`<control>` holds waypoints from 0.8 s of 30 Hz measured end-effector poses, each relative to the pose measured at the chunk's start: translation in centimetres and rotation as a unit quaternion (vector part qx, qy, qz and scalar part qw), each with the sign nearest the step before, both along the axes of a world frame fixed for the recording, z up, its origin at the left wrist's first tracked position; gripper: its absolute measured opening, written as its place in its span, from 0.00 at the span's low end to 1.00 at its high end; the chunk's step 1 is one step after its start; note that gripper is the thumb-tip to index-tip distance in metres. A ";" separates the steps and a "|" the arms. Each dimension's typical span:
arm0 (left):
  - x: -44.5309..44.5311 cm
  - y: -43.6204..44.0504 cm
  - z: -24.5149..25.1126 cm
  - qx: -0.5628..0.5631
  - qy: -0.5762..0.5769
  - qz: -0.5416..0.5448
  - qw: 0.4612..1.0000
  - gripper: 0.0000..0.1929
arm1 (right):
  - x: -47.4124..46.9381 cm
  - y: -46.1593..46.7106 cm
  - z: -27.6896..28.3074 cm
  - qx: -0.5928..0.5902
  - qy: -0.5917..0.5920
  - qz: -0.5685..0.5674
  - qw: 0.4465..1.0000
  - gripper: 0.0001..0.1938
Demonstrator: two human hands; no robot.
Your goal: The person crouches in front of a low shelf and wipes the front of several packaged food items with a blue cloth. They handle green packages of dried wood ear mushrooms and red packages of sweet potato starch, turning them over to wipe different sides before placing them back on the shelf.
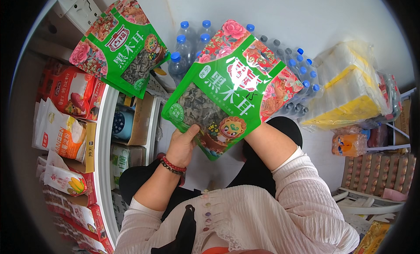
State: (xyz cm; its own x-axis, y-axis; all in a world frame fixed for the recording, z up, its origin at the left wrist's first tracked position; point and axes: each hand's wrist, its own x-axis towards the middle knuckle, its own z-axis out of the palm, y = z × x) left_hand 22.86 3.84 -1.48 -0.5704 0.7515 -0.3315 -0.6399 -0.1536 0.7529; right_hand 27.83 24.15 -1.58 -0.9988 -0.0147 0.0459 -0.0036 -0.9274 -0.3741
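Observation:
A green plastic pouch [183, 90] with a floral top and a clear window showing dried black wood-ear fungus is held up in front of me, tilted. My left hand [182, 145] grips its lower edge, thumb on the front and fingers behind; beaded bracelets circle that wrist. My right forearm [272, 142] reaches behind the pouch, which hides the right hand, so its grip cannot be seen. Glare covers part of the printed front. To the upper left, matching green pouches [111, 65] hang in a stack at the shelf's end.
White shelving [106, 136] runs along my left, stocked with starch bags [62, 136] and boxes. Blue-capped water bottles [187, 41] stand by the wall ahead. On the right are a plastic-wrapped yellow and white bundle [347, 86], orange drinks [349, 144] and egg trays [377, 172].

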 end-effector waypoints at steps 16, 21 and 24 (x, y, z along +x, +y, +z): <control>0.5 0.3 0.6 -0.002 0.008 0.086 0.996 0.23 | -0.2 -0.1 0.0 -0.002 0.005 0.003 1.000 0.26; 0.4 0.2 0.3 0.000 0.008 0.081 0.997 0.23 | -0.3 0.0 0.0 0.000 0.008 0.004 1.000 0.26; 0.4 0.2 0.0 0.002 0.028 0.075 0.997 0.21 | -0.2 0.0 0.0 0.000 0.008 0.004 1.000 0.26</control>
